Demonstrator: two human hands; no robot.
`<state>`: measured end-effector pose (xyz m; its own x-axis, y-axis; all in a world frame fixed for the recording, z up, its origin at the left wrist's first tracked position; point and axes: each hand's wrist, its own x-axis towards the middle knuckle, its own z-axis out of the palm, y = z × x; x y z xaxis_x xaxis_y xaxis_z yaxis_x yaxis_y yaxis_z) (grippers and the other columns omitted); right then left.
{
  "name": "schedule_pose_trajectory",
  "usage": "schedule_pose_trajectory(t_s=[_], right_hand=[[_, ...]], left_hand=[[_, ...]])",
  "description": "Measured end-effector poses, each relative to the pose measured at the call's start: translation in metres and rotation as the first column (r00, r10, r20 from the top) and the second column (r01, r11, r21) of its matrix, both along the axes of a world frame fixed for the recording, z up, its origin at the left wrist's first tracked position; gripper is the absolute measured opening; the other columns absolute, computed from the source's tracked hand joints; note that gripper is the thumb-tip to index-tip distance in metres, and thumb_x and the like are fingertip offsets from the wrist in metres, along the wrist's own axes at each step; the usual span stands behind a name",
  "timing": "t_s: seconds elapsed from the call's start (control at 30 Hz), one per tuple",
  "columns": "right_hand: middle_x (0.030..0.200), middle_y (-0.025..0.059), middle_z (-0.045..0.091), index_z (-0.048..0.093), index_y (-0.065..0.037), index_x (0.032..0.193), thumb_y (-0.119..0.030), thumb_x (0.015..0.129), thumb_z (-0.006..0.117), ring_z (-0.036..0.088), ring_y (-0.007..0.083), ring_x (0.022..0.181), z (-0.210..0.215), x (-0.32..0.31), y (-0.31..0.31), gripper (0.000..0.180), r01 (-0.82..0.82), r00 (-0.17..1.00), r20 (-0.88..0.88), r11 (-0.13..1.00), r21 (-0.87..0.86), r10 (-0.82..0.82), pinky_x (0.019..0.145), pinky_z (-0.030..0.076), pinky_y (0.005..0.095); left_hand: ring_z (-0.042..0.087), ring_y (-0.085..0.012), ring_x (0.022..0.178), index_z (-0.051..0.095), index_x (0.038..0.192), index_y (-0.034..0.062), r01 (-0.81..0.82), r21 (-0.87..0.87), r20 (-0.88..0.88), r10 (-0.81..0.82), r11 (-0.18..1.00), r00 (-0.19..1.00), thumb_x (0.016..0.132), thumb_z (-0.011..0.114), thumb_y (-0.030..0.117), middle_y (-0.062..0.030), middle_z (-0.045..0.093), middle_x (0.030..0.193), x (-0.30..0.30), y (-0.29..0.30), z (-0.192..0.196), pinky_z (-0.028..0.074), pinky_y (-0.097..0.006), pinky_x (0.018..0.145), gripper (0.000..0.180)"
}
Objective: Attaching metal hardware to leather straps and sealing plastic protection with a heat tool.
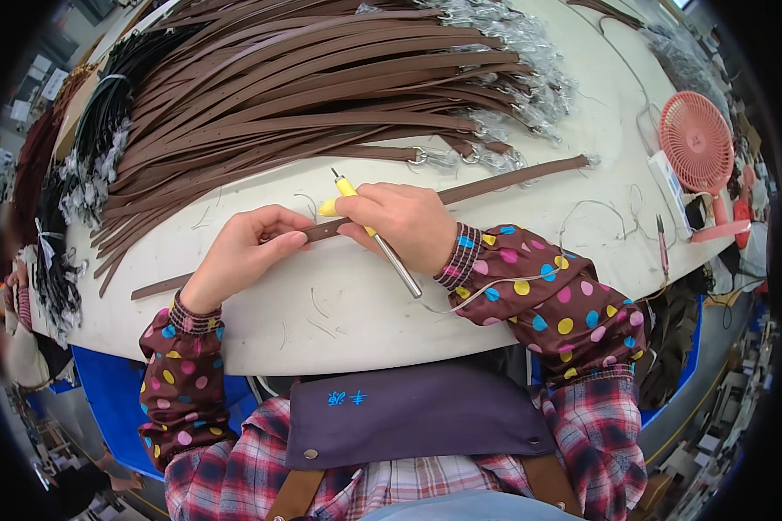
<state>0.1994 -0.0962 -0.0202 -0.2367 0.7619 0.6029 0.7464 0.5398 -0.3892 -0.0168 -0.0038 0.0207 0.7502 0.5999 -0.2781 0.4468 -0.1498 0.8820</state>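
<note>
A long brown strap [508, 180] runs slantwise across the white table in front of me, its far right end wrapped in clear plastic. My left hand [237, 252] pinches the strap near its middle between thumb and fingers. Close beside it, my right hand [408, 224] holds a corded pen-shaped tool [396, 264] with a yellow grip and a metal body. The tool's dark, thin tip points away from me, above the strap and apart from it. The right thumb reaches down to the strap's edge. From the tool's rear end a grey cord loops over my right sleeve.
A thick heap of brown straps [321, 97], ends wrapped in plastic, covers the table's far side. Bundled black cords [104, 117] lie at left. A pink fan [697, 139] stands at right, near a slim pointed tool [662, 245]. Blue bins [113, 395] sit below the table edge.
</note>
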Motion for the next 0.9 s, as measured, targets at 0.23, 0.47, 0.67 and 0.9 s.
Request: schedule_pose_trajectory(t_s=[0.23, 0.47, 0.67, 0.9], right_hand=[[0.073, 0.003, 0.053, 0.058, -0.013, 0.097, -0.014, 0.078, 0.07, 0.057, 0.022, 0.063, -0.004, 0.049, -0.039, 0.022, 0.109, 0.991, 0.082, 0.994, 0.002, -0.108, 0.054, 0.045, 0.0323], [0.072, 0.0046, 0.056, 0.057, -0.011, 0.09, -0.01, 0.075, 0.072, 0.055, 0.0243, 0.061, -0.005, 0.096, -0.082, 0.022, 0.335, 0.941, 0.057, 0.942, -0.015, -0.334, 0.055, 0.044, 0.034], [0.073, 0.0061, 0.057, 0.056, -0.009, 0.092, -0.011, 0.074, 0.073, 0.056, 0.0261, 0.065, -0.014, 0.085, -0.079, 0.025, 0.292, 0.955, -0.035, 0.955, -0.05, -0.294, 0.059, 0.045, 0.0344], [0.083, 0.0069, 0.057, 0.057, -0.009, 0.102, -0.015, 0.074, 0.072, 0.056, 0.0253, 0.076, -0.003, 0.061, -0.073, 0.032, 0.082, 0.996, 0.034, 0.988, -0.128, -0.078, 0.064, 0.047, 0.0348]], left_hand=[[0.061, -0.0074, 0.079, 0.065, 0.1, -0.0022, -0.048, 0.119, -0.15, 0.066, 0.992, 0.987, 0.088, 0.059, 0.005, -0.0028, 0.065, 0.082, -0.05, 0.022, 0.005, 0.047, -0.02, 0.07, 0.015], [0.06, -0.0132, 0.073, 0.064, 0.096, -0.0006, -0.074, 0.448, -0.456, 0.299, 0.891, 0.839, 0.082, 0.062, 0.0, -0.0048, 0.065, 0.082, -0.148, 0.048, 0.038, 0.046, -0.025, 0.066, 0.014], [0.057, -0.0263, 0.081, 0.061, 0.098, 0.0042, 0.118, 0.779, -0.26, 0.146, 0.616, 0.955, 0.079, 0.067, 0.005, -0.0097, 0.059, 0.097, -0.055, 0.018, 0.031, 0.048, -0.033, 0.07, 0.02], [0.058, -0.0222, 0.076, 0.062, 0.101, 0.0071, 0.244, 0.733, -0.172, -0.175, 0.634, 0.97, 0.081, 0.067, 0.008, -0.0071, 0.058, 0.098, 0.041, -0.011, -0.004, 0.049, -0.03, 0.067, 0.021]])
